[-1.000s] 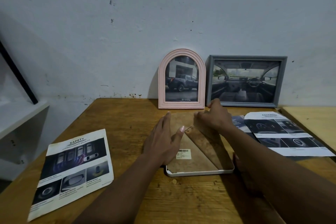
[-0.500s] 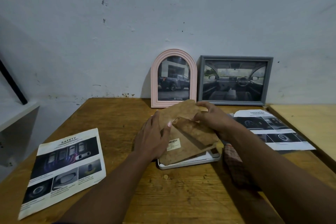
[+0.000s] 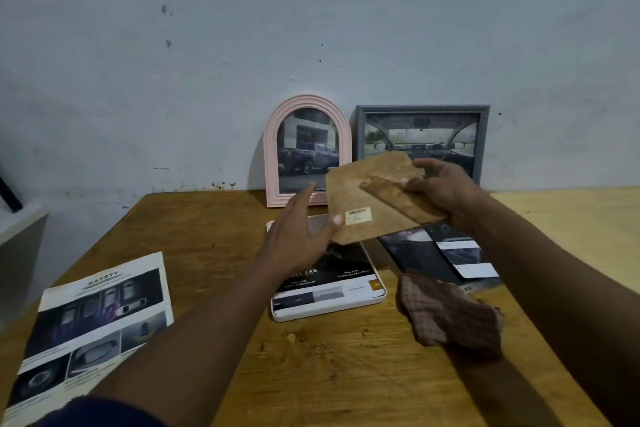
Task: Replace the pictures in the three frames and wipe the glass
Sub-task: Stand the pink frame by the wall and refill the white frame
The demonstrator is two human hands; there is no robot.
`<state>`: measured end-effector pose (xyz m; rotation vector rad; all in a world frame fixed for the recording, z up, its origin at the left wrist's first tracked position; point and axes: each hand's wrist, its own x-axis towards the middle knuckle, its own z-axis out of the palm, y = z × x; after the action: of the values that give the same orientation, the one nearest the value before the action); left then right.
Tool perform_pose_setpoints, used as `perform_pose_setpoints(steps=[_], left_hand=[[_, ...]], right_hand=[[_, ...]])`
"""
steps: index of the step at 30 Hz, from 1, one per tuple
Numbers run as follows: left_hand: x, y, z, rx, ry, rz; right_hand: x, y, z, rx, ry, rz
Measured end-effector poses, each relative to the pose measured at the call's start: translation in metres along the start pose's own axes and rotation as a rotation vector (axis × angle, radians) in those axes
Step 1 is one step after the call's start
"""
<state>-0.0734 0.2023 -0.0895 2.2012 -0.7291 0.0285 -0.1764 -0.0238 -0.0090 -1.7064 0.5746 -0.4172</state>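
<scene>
A white frame [image 3: 377, 298] lies face down on the wooden table [image 3: 214, 236], its back off and a printed picture [image 3: 332, 279] showing inside. My right hand [image 3: 446, 189] holds the brown backing board [image 3: 367, 208] with its stand flap in the air above the frame's far end. My left hand [image 3: 298, 239] is spread out, thumb touching the board's lower left edge. A pink arched frame [image 3: 306, 104] and a grey frame [image 3: 483, 139] lean upright on the wall, each with a car picture.
A "SAFETY" brochure page [image 3: 93, 319] lies at the front left. More printed pages [image 3: 453, 253] lie right of the white frame, under my right arm. A checked brown cloth [image 3: 450, 312] sits crumpled at the right. A lighter table [image 3: 568, 218] adjoins on the right.
The backing board was lying in the white frame, then tilted up, and now it is lifted clear, baring the picture inside. My left hand has slid off the board to its edge.
</scene>
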Motion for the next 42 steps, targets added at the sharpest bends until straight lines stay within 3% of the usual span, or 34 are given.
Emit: perform_pose_setpoints(steps=[5,8,12,15,20,27,34,38,42], left_hand=[[0.016,0.037,0.045,0.062,-0.121,0.132],[0.015,0.044,0.073,0.176,-0.237,0.173],[0.011,0.049,0.085,0.293,-0.322,0.232],[0.01,0.048,0.085,0.301,-0.328,0.254],[0.007,0.047,0.085,0.283,-0.311,0.248],[-0.009,0.035,0.048,0.188,-0.179,0.16],[-0.039,-0.019,-0.023,0.153,-0.048,-0.043],[-0.06,-0.052,-0.053,0.139,-0.034,-0.142],[-0.069,-0.063,-0.047,0.156,-0.052,-0.121]], right_hand=[[0.027,0.032,-0.039,-0.117,0.104,-0.055],[0.037,0.064,-0.047,-0.211,0.099,0.011],[0.043,0.096,-0.049,-0.684,0.099,-0.013],[0.034,0.102,-0.044,-0.994,0.185,-0.167],[-0.002,0.099,-0.021,-1.14,-0.122,-0.305],[-0.018,0.068,0.004,-1.045,-0.069,-0.335],[-0.039,0.036,0.106,-0.897,-0.187,-0.455],[-0.038,0.043,0.148,-1.071,-0.191,-0.385],[-0.029,0.069,0.15,-1.186,-0.175,-0.227]])
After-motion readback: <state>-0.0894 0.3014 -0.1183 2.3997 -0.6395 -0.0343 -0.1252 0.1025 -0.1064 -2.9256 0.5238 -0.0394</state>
